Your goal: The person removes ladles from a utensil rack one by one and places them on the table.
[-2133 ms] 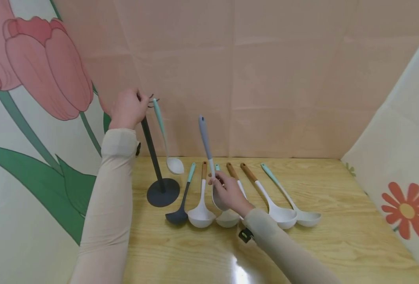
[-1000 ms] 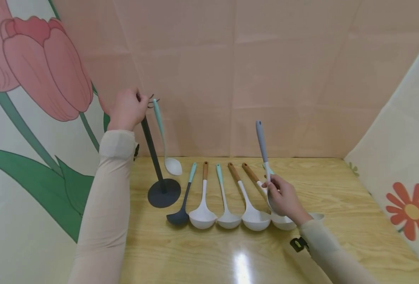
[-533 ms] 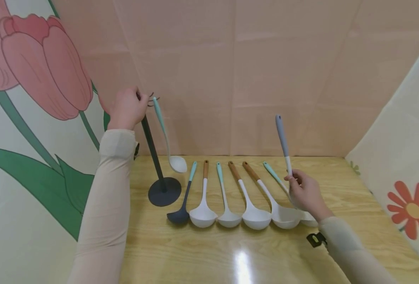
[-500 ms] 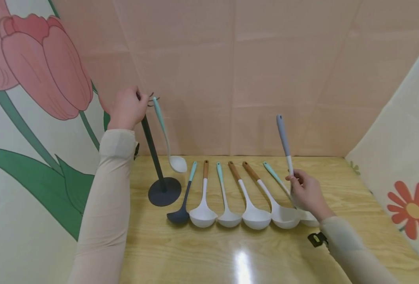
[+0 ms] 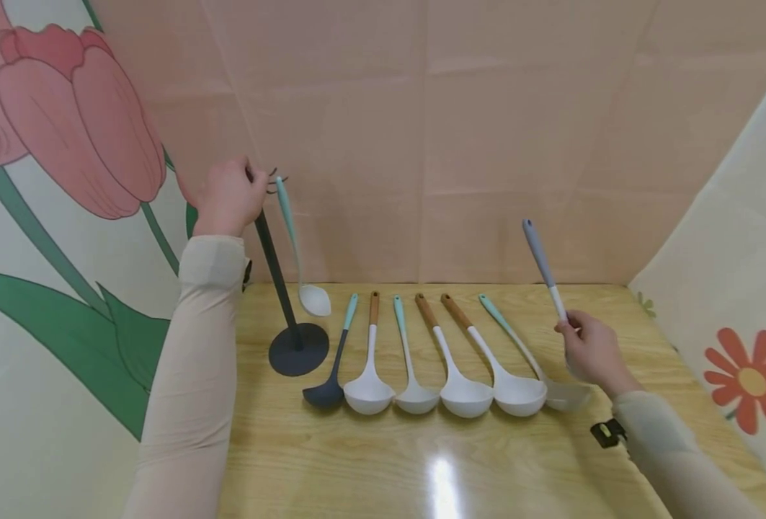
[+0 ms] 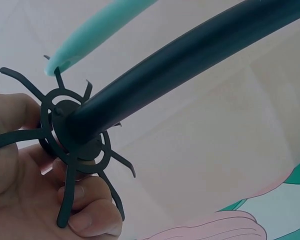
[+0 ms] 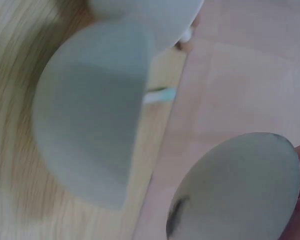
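At the top of a black utensil stand [image 5: 274,270], my left hand [image 5: 225,198] grips the hook ring [image 6: 49,127], its fingers curled under the hooks in the left wrist view. A ladle with a teal handle [image 5: 287,209] and white bowl hangs from one hook by its handle hole. My right hand [image 5: 591,351] holds another ladle [image 5: 538,252] by the white shaft below its blue-grey handle, handle end up. That ladle's pale bowl [image 7: 235,192] shows in the right wrist view, mostly hidden by the hand in the head view. Beneath it lies the rightmost table ladle [image 5: 564,395].
On the wooden table [image 5: 331,461] several ladles lie in a row: a dark one [image 5: 324,395] with a teal handle nearest the stand's round base [image 5: 298,351], then white ones, such as a brown-handled ladle [image 5: 368,395]. A pink cloth backdrop [image 5: 421,144] rises behind.
My right hand has carried the blue-grey-handled ladle rightward above the row, from its middle to past its right end. The left hand stays on the stand; the hanging ladle sways slightly.
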The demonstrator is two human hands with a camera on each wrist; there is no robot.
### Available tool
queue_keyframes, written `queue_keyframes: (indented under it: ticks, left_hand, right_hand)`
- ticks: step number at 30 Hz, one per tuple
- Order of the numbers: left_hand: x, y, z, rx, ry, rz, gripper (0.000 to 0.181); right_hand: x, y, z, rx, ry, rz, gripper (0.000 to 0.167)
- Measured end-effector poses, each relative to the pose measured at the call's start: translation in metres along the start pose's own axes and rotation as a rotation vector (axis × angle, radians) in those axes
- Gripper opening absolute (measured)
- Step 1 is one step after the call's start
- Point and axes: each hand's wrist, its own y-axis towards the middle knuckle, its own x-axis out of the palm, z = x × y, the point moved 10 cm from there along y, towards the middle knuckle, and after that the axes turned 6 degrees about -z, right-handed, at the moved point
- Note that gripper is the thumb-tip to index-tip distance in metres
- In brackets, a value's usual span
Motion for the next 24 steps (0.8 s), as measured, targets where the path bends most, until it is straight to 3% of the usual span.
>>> queue_keyframes:
  ticks: [6, 13, 24]
  left_hand:
    - [0.000, 0.001, -0.002, -0.013, 0.009, -0.007, 0.039]
    - [0.001, 0.000, 0.000, -0.008, 0.010, -0.005, 0.036]
    - [0.001, 0.000, 0.000, -0.004, 0.023, -0.002, 0.035]
  right_hand:
    - [0.002, 0.000, 0.022, 0.022, -0.037, -0.054, 0.023]
    - [0.015, -0.001, 0.053, 0.108, -0.053, -0.169, 0.029]
    - [0.026, -0.004, 0.083, 0.151, -0.100, -0.294, 0.028]
